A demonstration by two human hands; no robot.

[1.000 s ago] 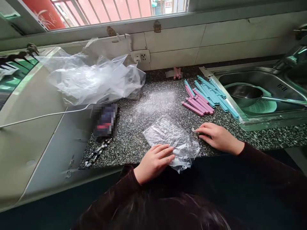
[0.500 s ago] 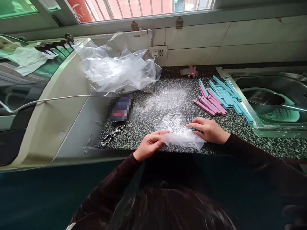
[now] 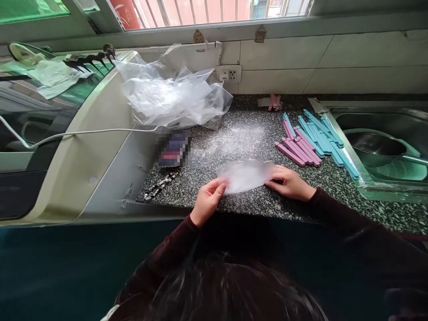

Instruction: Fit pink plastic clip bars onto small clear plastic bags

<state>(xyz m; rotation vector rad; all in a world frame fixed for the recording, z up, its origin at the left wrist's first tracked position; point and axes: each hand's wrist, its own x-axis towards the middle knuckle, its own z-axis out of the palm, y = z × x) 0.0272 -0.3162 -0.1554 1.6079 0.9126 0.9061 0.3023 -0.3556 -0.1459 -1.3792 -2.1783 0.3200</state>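
A small clear plastic bag [image 3: 245,174] is stretched between my two hands just above the speckled granite counter [image 3: 234,133]. My left hand [image 3: 207,199] pinches the bag's left edge between thumb and fingers. My right hand [image 3: 289,182] grips the bag's right edge, fingers curled and resting on the counter. Pink sealing clips [image 3: 299,149] and blue sealing clips [image 3: 323,136] lie in a row beyond my right hand.
A heap of crumpled clear plastic bags [image 3: 174,96] sits at the back left by a wall socket [image 3: 229,73]. A blurred dark packet [image 3: 173,148] and a bead chain [image 3: 158,187] lie left. A steel sink [image 3: 384,147] holds a bowl and green strainer.
The bag lay flat under my palms, then I gathered it. Now it is lifted and pulled taut between both hands. The view has shifted left.
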